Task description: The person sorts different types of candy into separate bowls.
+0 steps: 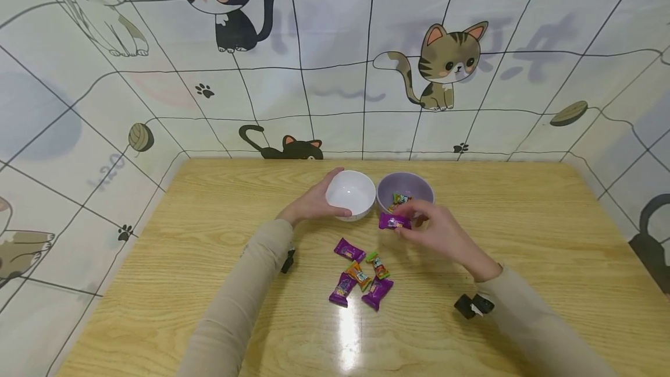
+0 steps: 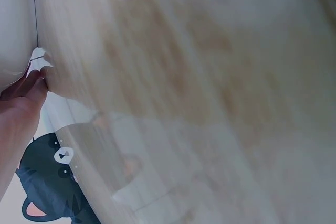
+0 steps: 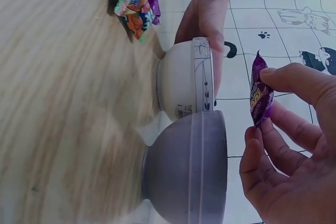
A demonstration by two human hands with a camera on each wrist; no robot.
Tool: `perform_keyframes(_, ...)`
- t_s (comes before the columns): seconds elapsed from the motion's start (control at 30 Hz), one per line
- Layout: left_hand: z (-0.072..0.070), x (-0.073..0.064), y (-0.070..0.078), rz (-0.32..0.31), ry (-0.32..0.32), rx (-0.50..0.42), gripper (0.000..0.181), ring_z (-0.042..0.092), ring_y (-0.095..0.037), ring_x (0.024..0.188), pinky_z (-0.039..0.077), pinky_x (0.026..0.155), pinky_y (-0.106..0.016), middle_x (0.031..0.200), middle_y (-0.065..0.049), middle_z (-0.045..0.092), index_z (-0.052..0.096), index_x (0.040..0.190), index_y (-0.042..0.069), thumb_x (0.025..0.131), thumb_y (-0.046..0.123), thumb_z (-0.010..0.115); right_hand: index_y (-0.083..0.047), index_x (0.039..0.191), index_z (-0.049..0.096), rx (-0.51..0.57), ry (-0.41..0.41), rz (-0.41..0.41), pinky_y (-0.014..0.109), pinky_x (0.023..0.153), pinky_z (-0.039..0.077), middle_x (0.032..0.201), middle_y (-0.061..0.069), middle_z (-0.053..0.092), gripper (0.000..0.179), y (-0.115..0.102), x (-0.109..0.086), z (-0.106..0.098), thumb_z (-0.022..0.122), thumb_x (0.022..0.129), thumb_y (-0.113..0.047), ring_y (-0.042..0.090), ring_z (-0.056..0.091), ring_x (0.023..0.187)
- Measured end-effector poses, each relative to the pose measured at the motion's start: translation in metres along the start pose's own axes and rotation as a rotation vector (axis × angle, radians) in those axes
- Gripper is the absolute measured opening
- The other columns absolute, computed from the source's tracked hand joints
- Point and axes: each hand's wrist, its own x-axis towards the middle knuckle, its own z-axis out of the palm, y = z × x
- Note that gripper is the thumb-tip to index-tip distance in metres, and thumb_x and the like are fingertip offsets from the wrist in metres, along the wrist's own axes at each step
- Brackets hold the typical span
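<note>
My left hand (image 1: 316, 199) grips the white bowl (image 1: 352, 191) from its left side, thumb at the near rim and fingers reaching round the back. Between thumb and fingers, my right hand (image 1: 442, 234) pinches a purple-wrapped candy (image 1: 391, 221) at the near side of the purple bowl (image 1: 413, 184). The right wrist view has this candy (image 3: 260, 95) held up beyond the purple bowl's rim. Inside the purple bowl lie wrapped candies (image 1: 400, 199) with green and orange on them. The two bowls stand side by side, and the white one shows a bare inside.
Several wrapped candies lie in front of the bowls: a purple one (image 1: 349, 250) nearest them, a green-ended one (image 1: 378, 266), an orange one (image 1: 358, 275) and more purple ones (image 1: 378, 293). The wooden table (image 1: 225, 191) meets a cat-patterned backdrop (image 1: 340, 92) behind the bowls.
</note>
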Motion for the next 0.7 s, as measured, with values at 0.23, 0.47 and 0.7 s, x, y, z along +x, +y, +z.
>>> perform_keyframes(0.23, 0.0, 0.001, -0.001, -0.007, -0.004, 0.016, 0.109, 0.04, -0.03, 0.13, 0.035, 0.105, -0.046, 0.149, -0.015, 0.035, 0.014, 0.155, 0.016, 0.074, 0.025, 0.086, -0.004, 0.103, 0.071, 0.009, 0.012, 0.036, 0.03, 0.066, 0.052, 0.089, 0.001, 0.067, 0.024, -0.002, 0.01, -0.002, 0.076, 0.079, -0.001, 0.024, 0.06, 0.081)
perform_keyframes(0.47, 0.0, 0.001, -0.001, -0.006, -0.005, 0.013, 0.108, 0.041, -0.03, 0.129, 0.036, 0.104, -0.046, 0.149, -0.014, 0.035, 0.014, 0.155, 0.015, 0.074, 0.024, 0.085, -0.002, 0.107, 0.071, 0.026, 0.005, 0.109, 0.038, 0.071, 0.051, 0.093, 0.004, 0.067, 0.026, -0.003, 0.019, -0.003, 0.075, 0.082, -0.005, 0.024, 0.059, 0.084)
perform_keyframes(0.7, 0.0, 0.001, -0.001, -0.007, -0.01, -0.005, 0.107, 0.042, -0.03, 0.128, 0.038, 0.102, -0.046, 0.147, -0.014, 0.037, 0.015, 0.155, 0.016, 0.074, 0.024, 0.085, -0.006, 0.108, 0.071, 0.031, 0.011, 0.124, 0.033, 0.069, 0.05, 0.094, 0.003, 0.067, 0.025, 0.002, 0.029, -0.003, 0.075, 0.084, -0.012, 0.023, 0.058, 0.082)
